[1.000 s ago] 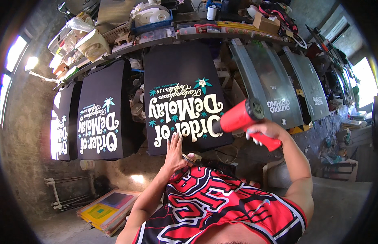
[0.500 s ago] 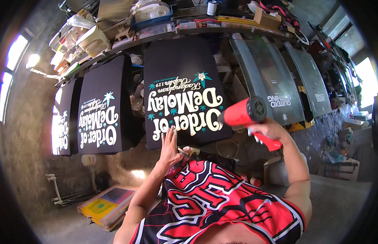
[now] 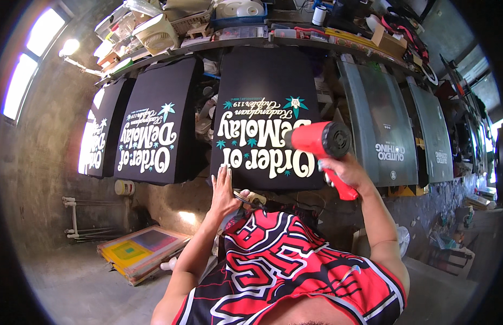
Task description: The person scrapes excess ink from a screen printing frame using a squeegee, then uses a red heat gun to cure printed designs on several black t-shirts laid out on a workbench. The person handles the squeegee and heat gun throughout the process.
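Observation:
My right hand (image 3: 343, 169) is wrapped round the handle of a red hair dryer (image 3: 312, 136) with a black rear end. Its dark nozzle points left, over the white lettering of a black printed shirt (image 3: 266, 73). That shirt lies stretched on a board in front of me, its print of white letters and green leaves upside down from here. At the shirt's near edge, my left hand (image 3: 223, 196) has its fingers stretched out, fingertips against the lower print. Beside its thumb is a thin dark-edged object I cannot make out.
To the left stand more boards with a matching black shirt (image 3: 154, 89); grey boards (image 3: 370, 108) stand to the right. A cluttered shelf (image 3: 311, 39) runs behind them. Printing screens (image 3: 143, 249) lie on the floor at lower left, near a white pipe rack (image 3: 73, 216).
The whole view has shifted, so the boards appear farther right. Over the shirt, the hair dryer has moved left relative to the print, now covering part of the lettering. My left hand stays at the near edge.

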Action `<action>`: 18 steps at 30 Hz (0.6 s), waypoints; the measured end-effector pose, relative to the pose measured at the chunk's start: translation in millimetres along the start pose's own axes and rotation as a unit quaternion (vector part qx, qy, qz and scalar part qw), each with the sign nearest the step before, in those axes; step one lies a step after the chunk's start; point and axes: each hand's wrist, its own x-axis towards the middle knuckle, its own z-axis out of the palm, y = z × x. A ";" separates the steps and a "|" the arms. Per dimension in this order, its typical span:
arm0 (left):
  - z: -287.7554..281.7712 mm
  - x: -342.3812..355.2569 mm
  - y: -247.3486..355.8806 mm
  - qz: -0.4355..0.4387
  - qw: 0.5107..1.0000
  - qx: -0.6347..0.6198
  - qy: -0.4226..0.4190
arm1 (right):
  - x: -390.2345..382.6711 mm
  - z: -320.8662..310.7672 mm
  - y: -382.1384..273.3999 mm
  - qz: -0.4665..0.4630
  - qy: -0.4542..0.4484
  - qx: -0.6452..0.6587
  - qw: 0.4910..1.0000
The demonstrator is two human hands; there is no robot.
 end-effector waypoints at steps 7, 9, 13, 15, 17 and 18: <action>-10.1 -2.0 -21.8 -0.026 0.999 -0.008 0.018 | 10.4 11.8 -12.6 0.083 -0.091 0.014 0.992; -14.2 -2.2 -29.9 -0.039 0.999 -0.009 0.025 | 20.5 15.6 -17.1 0.041 -0.044 0.031 0.998; -21.1 -1.1 -43.8 -0.034 0.999 -0.019 0.021 | 22.9 43.5 -22.4 0.093 -0.150 0.034 0.984; -24.3 -0.7 -50.4 -0.018 0.999 -0.021 0.020 | 25.4 58.9 -26.3 0.062 -0.193 0.007 0.979; -27.1 -3.8 -56.9 -0.016 0.999 -0.030 0.019 | 34.1 70.0 -31.4 0.057 -0.184 0.007 0.981; -29.1 -5.5 -60.8 -0.017 0.999 -0.032 0.019 | 41.1 73.5 -34.5 0.059 -0.146 0.006 0.988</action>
